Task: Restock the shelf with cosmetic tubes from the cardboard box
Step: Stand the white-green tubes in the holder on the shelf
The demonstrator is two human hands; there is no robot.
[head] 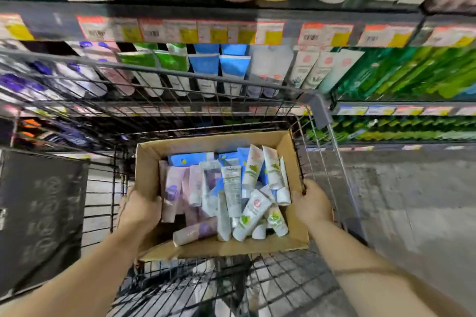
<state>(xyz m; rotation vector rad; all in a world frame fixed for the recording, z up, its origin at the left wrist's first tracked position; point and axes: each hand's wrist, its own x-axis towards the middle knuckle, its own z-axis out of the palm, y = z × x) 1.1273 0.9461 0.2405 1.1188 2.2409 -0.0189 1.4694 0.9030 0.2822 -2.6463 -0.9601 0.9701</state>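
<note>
- Cardboard box (292, 152) sat in the wire cart (322, 110), gripped at its sides by left hand (139, 210) and right hand (313, 204).
- Loose cosmetic tubes (231, 193) could spill if it tipped, short of the shelf (206, 31).

tubes (231, 188) in box (149, 162), box in cart (322, 110)

Both bare forearms enter from the lower edge and converge forward and downward. Left hand (139, 207): back of hand up, fingers curled over the left wall of the cardboard box (221, 246), gripping it; fingertips hidden inside the wall. Right hand (313, 204): back of hand up, thumb side toward the box, fingers wrapped round the right wall near its top edge. Right forearm carries a thin dark band (371, 271) partway up. Hands well apart, roughly level, one on each side.
</note>
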